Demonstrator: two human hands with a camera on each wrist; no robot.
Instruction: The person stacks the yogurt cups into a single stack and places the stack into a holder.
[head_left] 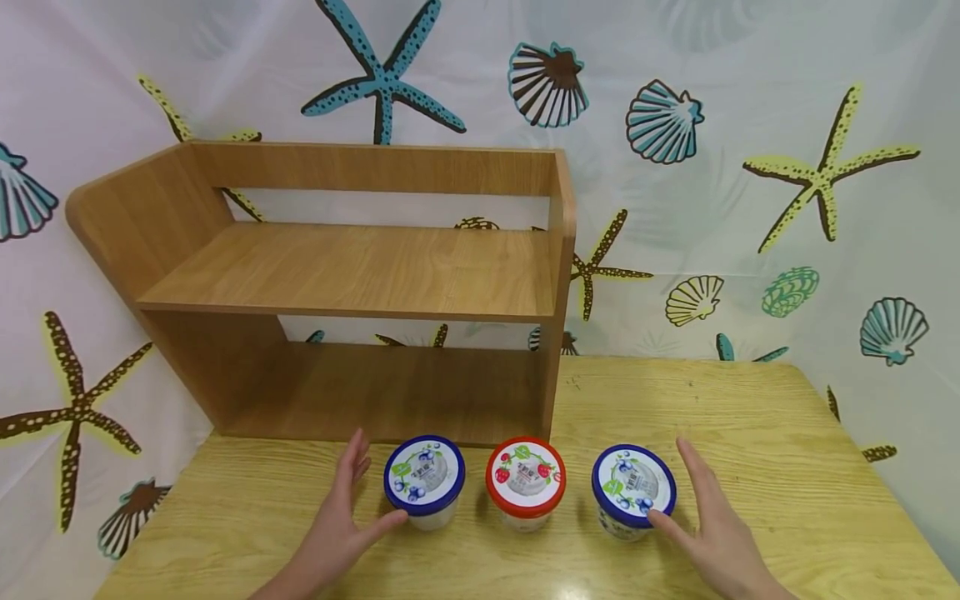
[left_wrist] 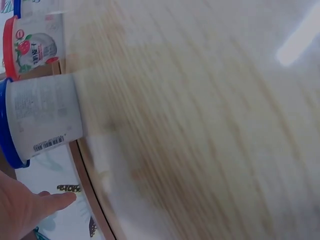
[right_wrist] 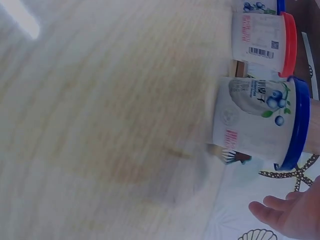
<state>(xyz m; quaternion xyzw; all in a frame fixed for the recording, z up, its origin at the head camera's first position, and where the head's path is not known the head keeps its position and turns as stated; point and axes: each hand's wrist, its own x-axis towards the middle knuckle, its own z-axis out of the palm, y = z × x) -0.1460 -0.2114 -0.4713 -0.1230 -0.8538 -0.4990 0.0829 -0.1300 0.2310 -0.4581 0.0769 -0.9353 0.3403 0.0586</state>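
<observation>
Three lidded tubs stand in a row on the table: a blue-lidded one [head_left: 424, 475] at left, a red-lidded one [head_left: 526, 477] in the middle, another blue-lidded one [head_left: 633, 486] at right. My left hand [head_left: 341, 517] is beside the left tub, fingers spread, thumb by its lid's lower edge; whether it touches I cannot tell. My right hand [head_left: 712, 525] lies likewise right of the right tub, thumb close to the lid. Side views show the left tub [left_wrist: 45, 117] and the right tub [right_wrist: 260, 120] upright, with neither hand's fingers curled round them.
Behind the left and middle tubs stands a two-level wooden shelf [head_left: 352, 312], its lower front edge close to them. Light wooden table surface [head_left: 720, 417] extends to the right. A patterned curtain [head_left: 720, 208] hangs behind.
</observation>
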